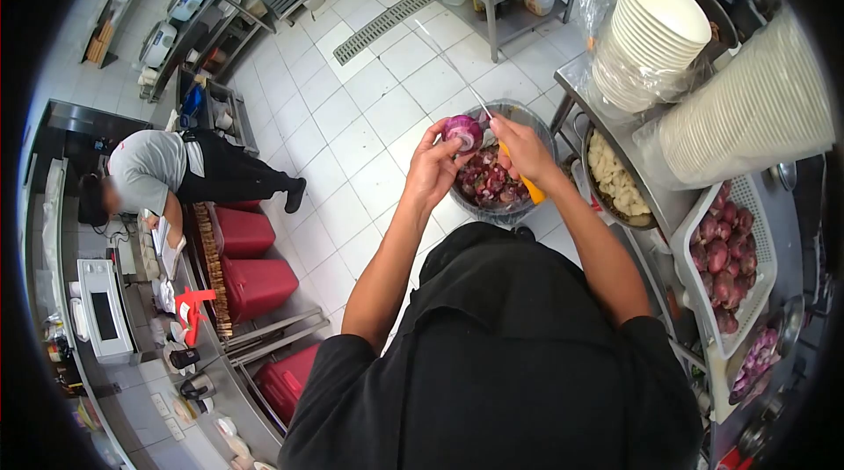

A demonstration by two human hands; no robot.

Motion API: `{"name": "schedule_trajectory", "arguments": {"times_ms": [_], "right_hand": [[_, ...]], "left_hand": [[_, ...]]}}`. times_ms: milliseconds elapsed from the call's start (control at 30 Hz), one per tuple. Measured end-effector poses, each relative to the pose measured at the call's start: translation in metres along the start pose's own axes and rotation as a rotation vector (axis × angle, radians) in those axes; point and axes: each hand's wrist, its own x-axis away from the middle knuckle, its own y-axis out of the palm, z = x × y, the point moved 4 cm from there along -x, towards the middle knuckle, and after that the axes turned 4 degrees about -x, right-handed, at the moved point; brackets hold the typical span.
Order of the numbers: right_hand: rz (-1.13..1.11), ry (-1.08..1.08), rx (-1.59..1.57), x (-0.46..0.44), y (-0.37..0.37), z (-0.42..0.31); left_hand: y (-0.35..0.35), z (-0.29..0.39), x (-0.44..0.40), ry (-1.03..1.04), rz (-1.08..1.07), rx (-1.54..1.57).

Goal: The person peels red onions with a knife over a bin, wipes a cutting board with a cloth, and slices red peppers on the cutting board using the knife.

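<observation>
My left hand is closed around a red onion, its purple side facing up. In my right hand is a knife with a yellow handle; its thin blade points up and away to the left. The blade's base is close beside the onion, and I cannot tell whether they touch. Both hands are above a round bin lined with clear plastic. Dark red onion peels and scraps fill the part of it that shows.
At right, a metal table bears stacked white tubs, wrapped cups and a white basket of red onions. Below it sits a pot of pale pieces. A co-worker bends over the left counter, above red bins.
</observation>
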Motion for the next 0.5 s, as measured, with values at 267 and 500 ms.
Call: {"name": "schedule_trajectory", "arguments": {"times_ms": [267, 500], "right_hand": [[0.035, 0.114, 0.069, -0.014, -0.004, 0.038], [-0.044, 0.166, 0.05, -0.024, -0.008, 0.04]], "left_hand": [[-0.01, 0.001, 0.007, -0.002, 0.072, 0.064], [-0.003, 0.006, 0.007, 0.047, 0.055, 0.001]]}}
